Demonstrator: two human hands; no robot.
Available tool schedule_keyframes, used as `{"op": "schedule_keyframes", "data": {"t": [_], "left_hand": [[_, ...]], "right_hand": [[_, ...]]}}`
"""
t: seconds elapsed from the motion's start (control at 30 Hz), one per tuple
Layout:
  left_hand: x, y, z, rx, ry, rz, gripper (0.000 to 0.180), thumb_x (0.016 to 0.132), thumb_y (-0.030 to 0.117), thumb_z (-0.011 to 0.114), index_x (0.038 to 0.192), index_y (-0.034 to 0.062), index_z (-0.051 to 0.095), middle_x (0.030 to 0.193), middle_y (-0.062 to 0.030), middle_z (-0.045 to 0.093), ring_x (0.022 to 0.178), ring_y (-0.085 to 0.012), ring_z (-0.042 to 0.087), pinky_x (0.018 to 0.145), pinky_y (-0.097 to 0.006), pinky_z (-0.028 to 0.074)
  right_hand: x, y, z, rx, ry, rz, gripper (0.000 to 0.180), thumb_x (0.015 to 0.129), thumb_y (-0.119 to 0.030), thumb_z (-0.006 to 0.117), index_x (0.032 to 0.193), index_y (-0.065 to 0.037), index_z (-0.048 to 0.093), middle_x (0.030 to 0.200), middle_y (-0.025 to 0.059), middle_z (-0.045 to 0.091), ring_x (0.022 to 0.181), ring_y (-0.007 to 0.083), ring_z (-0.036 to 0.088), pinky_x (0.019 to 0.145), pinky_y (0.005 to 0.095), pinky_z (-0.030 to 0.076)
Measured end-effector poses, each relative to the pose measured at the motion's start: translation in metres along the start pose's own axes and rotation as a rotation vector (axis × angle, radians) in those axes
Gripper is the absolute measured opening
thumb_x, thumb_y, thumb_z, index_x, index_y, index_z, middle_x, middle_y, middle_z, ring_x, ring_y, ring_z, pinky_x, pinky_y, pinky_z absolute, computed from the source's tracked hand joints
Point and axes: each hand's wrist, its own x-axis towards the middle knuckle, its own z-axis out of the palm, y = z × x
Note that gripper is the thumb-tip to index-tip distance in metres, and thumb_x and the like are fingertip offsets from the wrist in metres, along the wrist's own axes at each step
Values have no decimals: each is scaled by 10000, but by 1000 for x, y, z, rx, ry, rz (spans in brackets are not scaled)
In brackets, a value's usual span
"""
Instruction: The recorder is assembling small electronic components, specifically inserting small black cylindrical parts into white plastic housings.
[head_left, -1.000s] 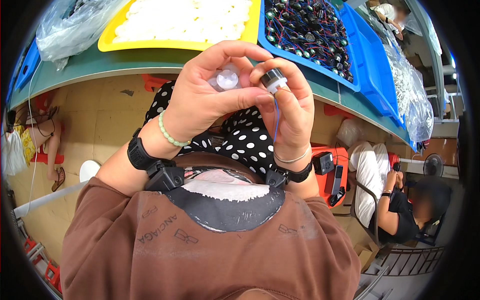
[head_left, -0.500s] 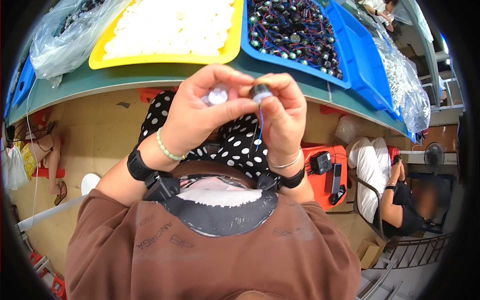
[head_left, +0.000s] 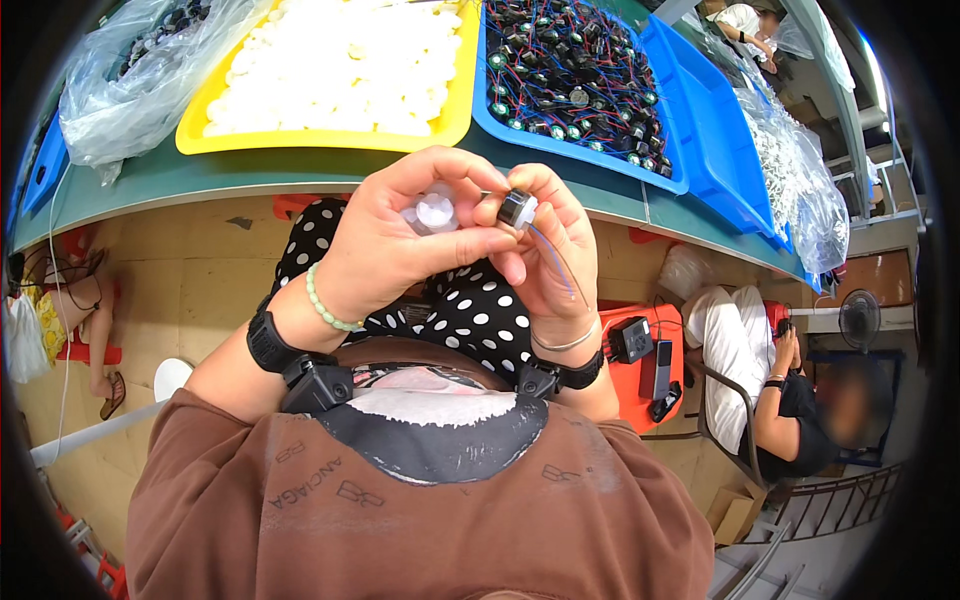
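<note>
In front of my chest, above my lap, both hands meet around a small black cylindrical part with a white end and thin wires, one of them blue, trailing down. My right hand pinches this part between thumb and fingers. My left hand is closed, with its thumb and index fingertips against the part's left side. Several translucent white plastic caps lie cupped in the left fingers. Beyond the hands stand a yellow tray of white pieces and a blue tray of black wired parts.
The trays stand on a green table. More blue trays and a bag of white pieces are at right, a plastic bag at left. A red stool holds black devices. A person sits at right.
The black part has tilted from nearly upright to lying sideways, its white end now facing right. My hands have come slightly lower in view, still together.
</note>
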Motion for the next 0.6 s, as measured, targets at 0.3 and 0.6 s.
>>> {"op": "schedule_keyframes", "data": {"t": [0.3,0.6], "left_hand": [[-1,12,-3,142,12,-33,302,746,-3,735,1024,33,623,899,9,585,771,-43,543,675,-190,455],[-2,23,-4,34,11,-271,269,816,89,702,1055,57,582,813,41,557,637,-6,494,543,-142,402]], "right_hand": [[-2,2,18,-470,131,-237,344,890,-62,584,1197,-9,440,1027,89,570,890,107,553,774,233,463],[-6,-12,11,-799,6,-382,272,797,112,627,1060,42,621,1075,89,540,937,130,581,782,221,506]]}}
